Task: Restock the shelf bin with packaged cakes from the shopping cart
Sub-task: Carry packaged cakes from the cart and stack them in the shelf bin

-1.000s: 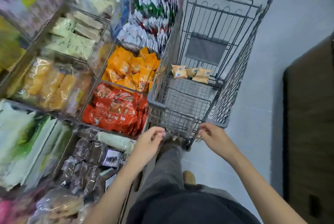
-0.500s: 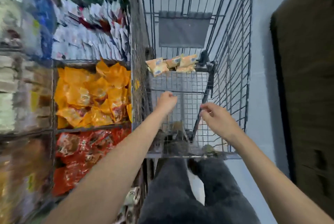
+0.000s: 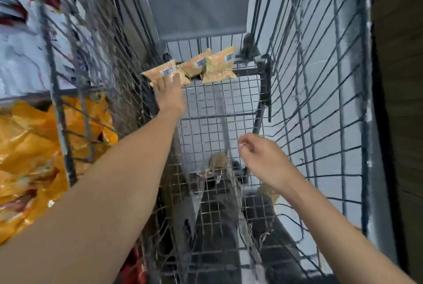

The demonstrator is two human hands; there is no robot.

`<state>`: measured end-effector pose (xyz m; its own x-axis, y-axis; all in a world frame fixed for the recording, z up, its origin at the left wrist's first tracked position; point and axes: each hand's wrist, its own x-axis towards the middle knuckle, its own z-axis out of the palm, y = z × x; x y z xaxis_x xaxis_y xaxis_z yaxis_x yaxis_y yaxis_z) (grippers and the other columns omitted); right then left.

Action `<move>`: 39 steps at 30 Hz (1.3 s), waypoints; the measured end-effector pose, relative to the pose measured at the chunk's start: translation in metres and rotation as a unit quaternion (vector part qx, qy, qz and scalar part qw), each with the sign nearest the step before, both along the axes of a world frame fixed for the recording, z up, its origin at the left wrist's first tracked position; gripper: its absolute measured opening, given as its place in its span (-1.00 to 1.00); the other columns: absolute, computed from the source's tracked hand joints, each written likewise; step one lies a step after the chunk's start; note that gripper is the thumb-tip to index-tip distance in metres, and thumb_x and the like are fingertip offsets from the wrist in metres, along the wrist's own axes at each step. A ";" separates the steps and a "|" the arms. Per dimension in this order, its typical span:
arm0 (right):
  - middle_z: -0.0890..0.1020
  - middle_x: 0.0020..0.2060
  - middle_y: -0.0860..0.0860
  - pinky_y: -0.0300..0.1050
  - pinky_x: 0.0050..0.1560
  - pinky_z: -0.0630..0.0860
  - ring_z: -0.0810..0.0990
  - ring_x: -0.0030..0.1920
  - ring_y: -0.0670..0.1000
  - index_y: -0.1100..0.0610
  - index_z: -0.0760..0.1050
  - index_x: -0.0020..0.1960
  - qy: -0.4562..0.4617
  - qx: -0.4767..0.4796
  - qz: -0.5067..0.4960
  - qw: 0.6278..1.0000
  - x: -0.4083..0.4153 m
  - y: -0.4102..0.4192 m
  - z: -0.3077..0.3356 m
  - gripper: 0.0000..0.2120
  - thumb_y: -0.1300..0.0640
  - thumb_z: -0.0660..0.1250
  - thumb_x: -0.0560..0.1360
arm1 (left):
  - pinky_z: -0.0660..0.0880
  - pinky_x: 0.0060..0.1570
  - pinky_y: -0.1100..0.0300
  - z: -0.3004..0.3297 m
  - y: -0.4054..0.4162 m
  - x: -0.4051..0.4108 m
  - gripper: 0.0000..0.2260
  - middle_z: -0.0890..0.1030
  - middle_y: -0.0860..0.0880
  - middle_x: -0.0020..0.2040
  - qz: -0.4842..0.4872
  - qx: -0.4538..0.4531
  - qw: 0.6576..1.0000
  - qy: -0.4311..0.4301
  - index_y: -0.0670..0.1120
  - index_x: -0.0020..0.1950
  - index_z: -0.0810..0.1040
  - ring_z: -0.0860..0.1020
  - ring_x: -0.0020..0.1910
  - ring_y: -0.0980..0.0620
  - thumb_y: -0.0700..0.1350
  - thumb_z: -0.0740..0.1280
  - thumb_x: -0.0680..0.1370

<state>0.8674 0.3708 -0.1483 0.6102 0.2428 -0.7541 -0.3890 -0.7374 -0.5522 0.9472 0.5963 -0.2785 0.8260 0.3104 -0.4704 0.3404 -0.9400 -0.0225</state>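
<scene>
Three pale orange packaged cakes lie at the far end of the wire shopping cart (image 3: 309, 100): a left cake (image 3: 158, 72), a middle cake (image 3: 194, 66) and a right cake (image 3: 218, 67), each with a barcode label. My left hand (image 3: 170, 93) stretches deep into the cart, and its fingers rest on the left cake. Whether they curl round it is not visible. My right hand (image 3: 258, 157) hovers over the cart's mesh floor nearer to me, loosely curled and holding nothing.
Left of the cart, a shelf bin (image 3: 34, 157) holds shiny orange packets, with white packets (image 3: 18, 43) above it. A grey flap (image 3: 196, 2) closes the cart's far end. A dark wall (image 3: 400, 100) runs along the right. My legs (image 3: 229, 226) show through the mesh.
I have leaned further over the cart. My left hand has travelled from the near rim to the far end and now touches the left cake. My right hand has left the rim and hovers inside.
</scene>
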 end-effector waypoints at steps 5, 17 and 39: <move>0.51 -0.20 -0.21 -0.37 -0.36 0.32 0.48 -0.35 -0.24 0.03 0.41 0.29 0.016 0.016 -0.034 0.999 0.009 0.003 -0.007 -0.70 0.06 0.11 0.59 | 0.22 0.31 -0.12 -0.030 0.007 0.012 -0.57 0.28 -0.22 0.38 0.012 0.045 0.999 -0.004 -0.19 0.43 0.20 0.26 0.35 -0.21 -0.19 0.22 0.59; 0.52 -0.18 -0.21 -0.12 -0.14 0.51 0.54 -0.25 -0.14 -0.01 0.43 0.22 -0.006 0.009 -0.063 0.998 0.018 0.020 0.025 -0.75 0.07 0.12 0.59 | 0.41 0.10 -0.10 0.020 0.006 0.003 -0.54 0.40 -0.23 0.30 0.061 -0.048 0.997 -0.012 -0.18 0.37 0.27 0.35 0.30 -0.23 -0.09 0.30 0.52; 0.57 0.13 -0.05 -0.07 0.12 0.50 0.53 0.16 -0.08 0.02 0.43 0.26 0.083 0.130 -0.280 0.948 0.042 0.011 0.076 -0.67 -0.09 0.23 0.56 | 0.58 -0.07 0.16 0.188 -0.046 -0.078 -0.66 0.65 -0.13 -0.06 0.468 -0.780 0.378 0.170 -0.20 0.21 0.46 0.62 -0.10 0.00 -0.11 0.24 0.47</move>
